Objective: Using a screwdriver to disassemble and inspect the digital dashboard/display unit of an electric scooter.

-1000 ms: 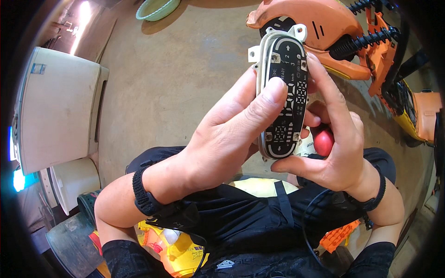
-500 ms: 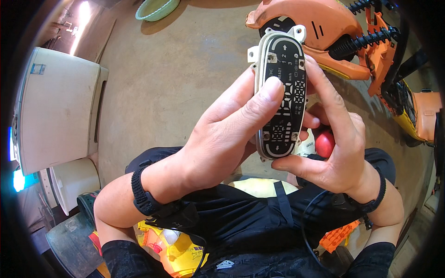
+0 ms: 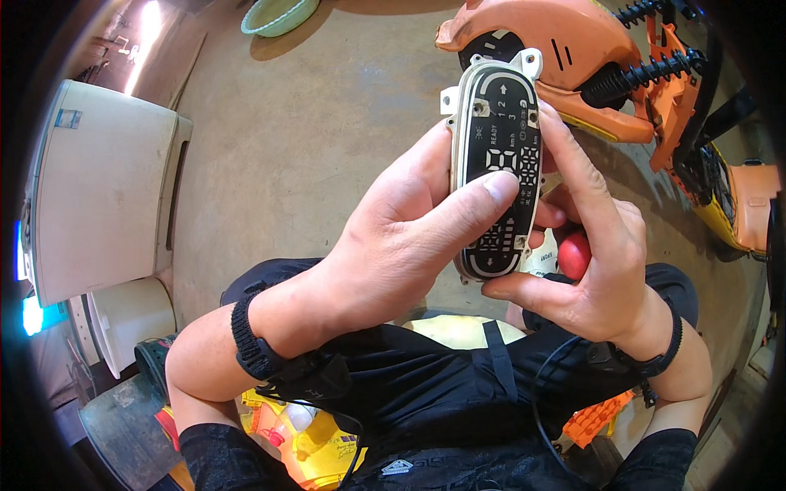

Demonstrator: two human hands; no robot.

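A scooter's instrument cluster (image 3: 497,131), long and oval with a black display face and a white frame with screw tabs, is held up on end before me. My left hand (image 3: 409,217) grips it from the left. Its thumb lies across the lower middle of the face, and the other fingers are hidden behind. My right hand (image 3: 602,245) steadies the right side, index finger at the upper edge and thumb by the lower end. Its remaining fingers curl behind. Near that palm shows a red rounded thing (image 3: 574,256), beside a partly hidden white printed thing; I cannot tell whether the hand holds either.
Orange scooter body parts (image 3: 557,57) with black coil shock absorbers (image 3: 643,75) lie at the far right. A pale green basin (image 3: 280,15) stands far off. On the left is a large white cabinet (image 3: 106,188). Yellow bags (image 3: 327,454) lie beside me, lower left.
My left thumb has slid down and slightly right across the display face, uncovering more of its middle. The cluster and my right hand have barely moved.
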